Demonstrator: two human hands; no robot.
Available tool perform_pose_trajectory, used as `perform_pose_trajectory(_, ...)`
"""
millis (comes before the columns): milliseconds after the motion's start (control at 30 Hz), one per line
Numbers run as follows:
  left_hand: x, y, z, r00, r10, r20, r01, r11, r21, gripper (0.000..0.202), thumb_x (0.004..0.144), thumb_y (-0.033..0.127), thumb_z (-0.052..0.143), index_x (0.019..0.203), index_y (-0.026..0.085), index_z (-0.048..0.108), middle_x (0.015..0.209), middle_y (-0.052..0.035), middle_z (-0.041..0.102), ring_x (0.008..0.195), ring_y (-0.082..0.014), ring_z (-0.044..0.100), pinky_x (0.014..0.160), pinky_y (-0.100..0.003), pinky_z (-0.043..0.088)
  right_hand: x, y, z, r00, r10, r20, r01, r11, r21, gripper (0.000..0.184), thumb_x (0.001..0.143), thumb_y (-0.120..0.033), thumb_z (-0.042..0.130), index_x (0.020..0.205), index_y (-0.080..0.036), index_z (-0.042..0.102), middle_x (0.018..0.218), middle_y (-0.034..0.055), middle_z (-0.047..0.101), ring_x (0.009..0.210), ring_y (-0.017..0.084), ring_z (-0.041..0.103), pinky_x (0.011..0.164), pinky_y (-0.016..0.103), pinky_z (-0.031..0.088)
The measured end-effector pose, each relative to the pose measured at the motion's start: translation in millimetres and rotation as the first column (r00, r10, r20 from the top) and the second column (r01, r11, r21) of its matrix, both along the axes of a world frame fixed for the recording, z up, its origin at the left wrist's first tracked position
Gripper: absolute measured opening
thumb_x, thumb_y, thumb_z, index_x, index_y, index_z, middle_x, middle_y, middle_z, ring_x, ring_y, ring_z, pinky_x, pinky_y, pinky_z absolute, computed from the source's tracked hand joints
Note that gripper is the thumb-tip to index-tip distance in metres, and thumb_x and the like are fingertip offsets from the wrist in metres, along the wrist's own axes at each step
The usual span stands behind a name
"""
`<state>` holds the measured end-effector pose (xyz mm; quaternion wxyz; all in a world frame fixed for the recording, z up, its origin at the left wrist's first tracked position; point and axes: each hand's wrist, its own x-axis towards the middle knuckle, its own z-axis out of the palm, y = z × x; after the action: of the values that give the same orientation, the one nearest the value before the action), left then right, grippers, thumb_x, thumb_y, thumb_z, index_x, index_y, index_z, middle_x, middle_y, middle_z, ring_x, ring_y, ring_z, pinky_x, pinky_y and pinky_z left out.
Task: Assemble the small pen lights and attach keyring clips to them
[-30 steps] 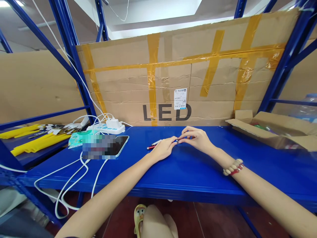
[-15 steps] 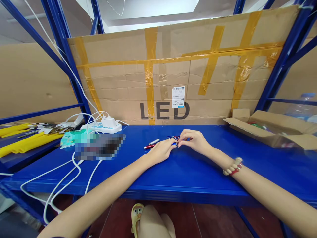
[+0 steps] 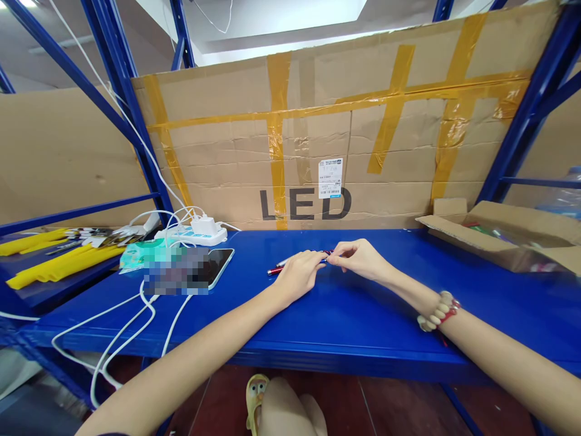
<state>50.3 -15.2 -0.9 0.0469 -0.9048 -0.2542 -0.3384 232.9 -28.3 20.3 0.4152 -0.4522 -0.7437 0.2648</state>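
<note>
Two hands are meeting at the middle of the blue shelf point(image 3: 345, 315), with their fingertips almost touching. The right hand point(image 3: 361, 260), which has a bead bracelet point(image 3: 438, 310) on its wrist, is pinching one end of a slim dark pen point(image 3: 323, 257) between thumb and forefinger, low over the shelf. The left hand point(image 3: 297, 277) is curling its fingers over the other end. Its own knuckles are hiding whether it is gripping the pen or only steadying it.

A red and silver pen point(image 3: 276, 269) is lying loose just beside the left hand, partly under its fingers. A phone point(image 3: 218, 264) and white cables point(image 3: 136, 309) are lying well apart to the left, and an open cardboard box point(image 3: 494, 233) is sitting far to the right.

The hold looks slight, since only fingertips are bearing on a thin, round thing. A twist or pull between the hands could let it slip, and on this smooth surface it might roll away. A shift of the left hand could likewise nudge the loose pen toward the front edge.
</note>
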Motion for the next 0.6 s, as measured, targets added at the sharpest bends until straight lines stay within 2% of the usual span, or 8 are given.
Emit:
perform_pose_trajectory(100, -0.8, -1.1, 1.0, 1.000, -0.010, 0.022, 0.009, 0.999, 0.042, 0.024, 0.090, 0.018, 0.037, 0.108, 0.016, 0.052, 0.104, -0.0065, 0.063, 0.092, -0.0183, 0.058, 0.085, -0.033, 0.046, -0.8, -3.7, 2.8, 1.000, -0.013, -0.002, 0.012, 0.993, -0.118, 0.046, 0.065, -0.058, 0.062, 0.069, -0.013, 0.067, 0.050, -0.0001, 0.051, 0.045, 0.007, 0.039, 0.043, 0.022, 0.029)
perform_pose_trajectory(200, -1.5, -0.7, 1.2, 0.998, -0.014, 0.061, 0.013, 1.000, 0.027, 0.026, 0.090, 0.018, 0.038, 0.114, 0.015, 0.048, 0.108, -0.0075, 0.062, 0.094, -0.0174, 0.058, 0.086, -0.032, 0.046, -3.9, -8.0, 6.2, 0.998, -0.054, -0.022, 0.048, 0.976, -0.212, 0.048, 0.062, -0.060, 0.063, 0.069, -0.013, 0.066, 0.046, -0.0018, 0.047, 0.043, 0.005, 0.032, 0.040, 0.021, 0.021)
perform_pose_trajectory(367, -0.4, 3.5, -1.0, 0.999, -0.010, 0.035, 0.009, 0.999, 0.031, 0.021, 0.090, 0.018, 0.038, 0.104, 0.015, 0.053, 0.101, -0.0067, 0.064, 0.092, -0.0179, 0.058, 0.085, -0.033, 0.046, -6.9, -8.2, 7.0, 0.995, -0.069, -0.069, 0.046, 0.955, -0.292, 0.049, 0.059, -0.060, 0.065, 0.069, -0.012, 0.066, 0.048, -0.0014, 0.048, 0.045, 0.006, 0.035, 0.041, 0.020, 0.023)
perform_pose_trajectory(467, 1.1, 6.1, -1.5, 1.000, 0.017, 0.021, -0.017, 1.000, 0.016, 0.020, 0.089, 0.017, 0.037, 0.102, 0.016, 0.054, 0.098, -0.0065, 0.064, 0.092, -0.0180, 0.058, 0.084, -0.032, 0.046, -6.4, -5.2, 5.2, 0.996, -0.058, -0.072, 0.036, 0.960, -0.276, 0.049, 0.060, -0.060, 0.065, 0.070, -0.012, 0.066, 0.049, -0.0013, 0.049, 0.045, 0.006, 0.037, 0.041, 0.020, 0.025)
perform_pose_trajectory(600, 2.9, 6.7, 0.3, 0.997, 0.073, 0.017, -0.072, 0.995, -0.064, 0.018, 0.090, 0.018, 0.037, 0.097, 0.017, 0.054, 0.092, -0.0050, 0.063, 0.086, -0.0172, 0.058, 0.079, -0.030, 0.047, -6.6, -1.2, 4.3, 0.996, -0.056, -0.072, 0.045, 0.989, -0.140, 0.045, 0.064, -0.057, 0.064, 0.071, -0.012, 0.067, 0.051, -0.0001, 0.053, 0.045, 0.006, 0.041, 0.043, 0.021, 0.028)
